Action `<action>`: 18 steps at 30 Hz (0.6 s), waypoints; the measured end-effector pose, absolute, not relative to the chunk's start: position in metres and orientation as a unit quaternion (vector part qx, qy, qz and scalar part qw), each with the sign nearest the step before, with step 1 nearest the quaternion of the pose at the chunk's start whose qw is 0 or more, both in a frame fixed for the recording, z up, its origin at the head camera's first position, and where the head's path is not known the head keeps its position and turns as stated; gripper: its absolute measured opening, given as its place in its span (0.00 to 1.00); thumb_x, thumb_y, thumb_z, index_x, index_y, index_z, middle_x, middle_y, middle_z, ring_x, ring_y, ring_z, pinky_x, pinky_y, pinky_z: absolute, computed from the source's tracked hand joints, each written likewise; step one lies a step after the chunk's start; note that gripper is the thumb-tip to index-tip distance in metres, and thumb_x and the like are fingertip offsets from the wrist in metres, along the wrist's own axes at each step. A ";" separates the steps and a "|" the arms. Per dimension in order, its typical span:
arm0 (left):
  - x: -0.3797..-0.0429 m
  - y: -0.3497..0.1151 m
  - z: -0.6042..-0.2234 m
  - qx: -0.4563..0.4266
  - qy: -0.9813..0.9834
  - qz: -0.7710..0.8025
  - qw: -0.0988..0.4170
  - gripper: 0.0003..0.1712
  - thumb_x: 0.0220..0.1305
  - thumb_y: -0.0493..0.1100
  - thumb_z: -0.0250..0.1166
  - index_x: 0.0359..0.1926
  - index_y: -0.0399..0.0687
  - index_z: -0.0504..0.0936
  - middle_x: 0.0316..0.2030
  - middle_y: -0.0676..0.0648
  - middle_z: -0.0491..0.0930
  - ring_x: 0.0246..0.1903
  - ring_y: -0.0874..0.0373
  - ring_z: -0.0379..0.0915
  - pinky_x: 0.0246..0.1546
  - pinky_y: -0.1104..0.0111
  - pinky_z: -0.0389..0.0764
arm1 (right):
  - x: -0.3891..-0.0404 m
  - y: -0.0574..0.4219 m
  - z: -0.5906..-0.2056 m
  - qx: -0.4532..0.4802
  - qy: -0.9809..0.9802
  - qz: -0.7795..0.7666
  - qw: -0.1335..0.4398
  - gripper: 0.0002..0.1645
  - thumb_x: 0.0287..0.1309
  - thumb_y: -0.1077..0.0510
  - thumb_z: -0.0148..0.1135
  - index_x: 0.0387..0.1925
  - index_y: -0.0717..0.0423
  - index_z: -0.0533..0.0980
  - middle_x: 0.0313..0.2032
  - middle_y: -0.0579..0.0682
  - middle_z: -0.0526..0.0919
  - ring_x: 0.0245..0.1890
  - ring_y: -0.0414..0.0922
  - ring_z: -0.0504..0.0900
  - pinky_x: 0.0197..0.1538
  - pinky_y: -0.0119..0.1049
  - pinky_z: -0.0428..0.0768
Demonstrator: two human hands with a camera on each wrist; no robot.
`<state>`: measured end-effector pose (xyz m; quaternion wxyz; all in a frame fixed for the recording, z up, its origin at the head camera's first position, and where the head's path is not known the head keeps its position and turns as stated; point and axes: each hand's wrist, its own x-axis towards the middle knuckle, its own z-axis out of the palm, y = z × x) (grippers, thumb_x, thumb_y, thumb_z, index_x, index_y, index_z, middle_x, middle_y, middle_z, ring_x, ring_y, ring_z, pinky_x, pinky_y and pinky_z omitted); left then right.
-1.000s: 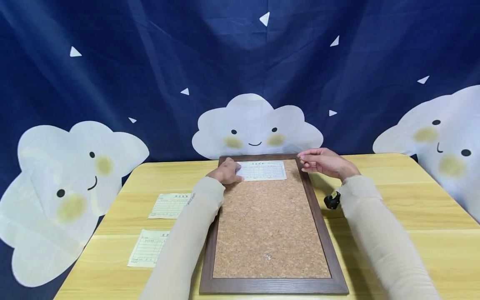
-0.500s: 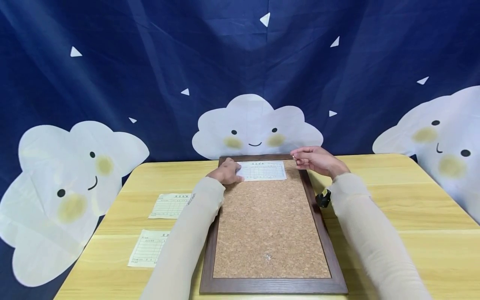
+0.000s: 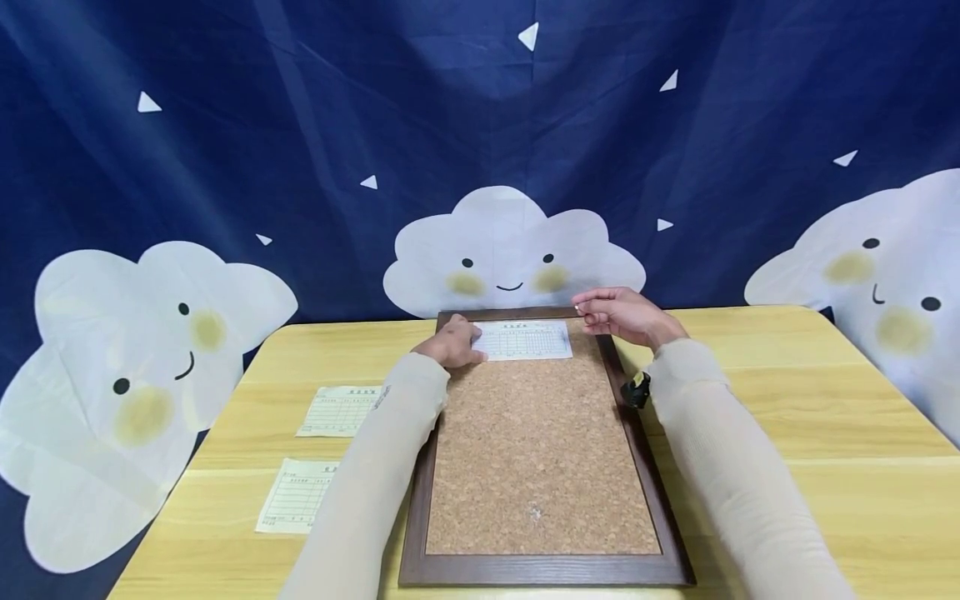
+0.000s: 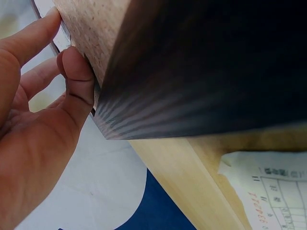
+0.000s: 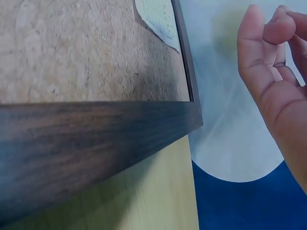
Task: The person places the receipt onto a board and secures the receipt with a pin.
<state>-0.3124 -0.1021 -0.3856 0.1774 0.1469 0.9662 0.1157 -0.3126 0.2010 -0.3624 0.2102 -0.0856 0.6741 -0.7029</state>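
A dark-framed cork board [image 3: 540, 450] lies on the table, with a white printed form slip [image 3: 523, 340] along its far edge. My left hand [image 3: 453, 342] rests at the slip's left end. In the left wrist view, the fingertips [image 4: 53, 18] touch the slip and the thumb lies by the frame corner. Over the board's far right corner hovers my right hand [image 3: 626, 315], apart from the slip. It pinches a tiny whitish thing [image 3: 577, 308] between thumb and fingertips, too small to identify. In the right wrist view, the slip's corner [image 5: 160, 21] curls slightly off the cork.
Two pale green form slips, one farther [image 3: 337, 411] and one nearer [image 3: 292, 497], lie left of the board, partly behind the left sleeve. A black wrist camera [image 3: 636, 390] sits at the right wrist. A blue curtain with clouds [image 3: 513, 250] hangs behind the table [image 3: 810, 400].
My right hand has moved left, from beyond the board's far right corner to just over it, nearer the white slip. The left hand and the slip have stayed put.
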 end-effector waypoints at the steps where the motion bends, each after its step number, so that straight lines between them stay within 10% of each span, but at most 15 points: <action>1: -0.313 -0.102 -0.386 0.147 0.966 0.116 0.177 0.33 0.72 0.49 0.62 0.72 0.40 0.67 0.70 0.38 0.62 0.71 0.50 0.50 0.71 0.61 0.55 | -0.313 0.200 -0.362 -0.085 0.675 -0.703 0.209 0.14 0.71 0.69 0.51 0.38 0.52 0.81 0.32 0.47 0.81 0.27 0.38 0.76 0.43 0.34 0.82; 18: -0.314 -0.103 -0.386 0.151 0.964 0.122 0.182 0.33 0.72 0.49 0.62 0.71 0.40 0.68 0.69 0.38 0.62 0.69 0.49 0.53 0.70 0.59 0.58 | -0.320 0.190 -0.361 -0.073 0.703 -0.677 0.204 0.14 0.72 0.68 0.51 0.56 0.69 0.70 0.31 0.48 0.75 0.26 0.38 0.69 0.49 0.38 0.81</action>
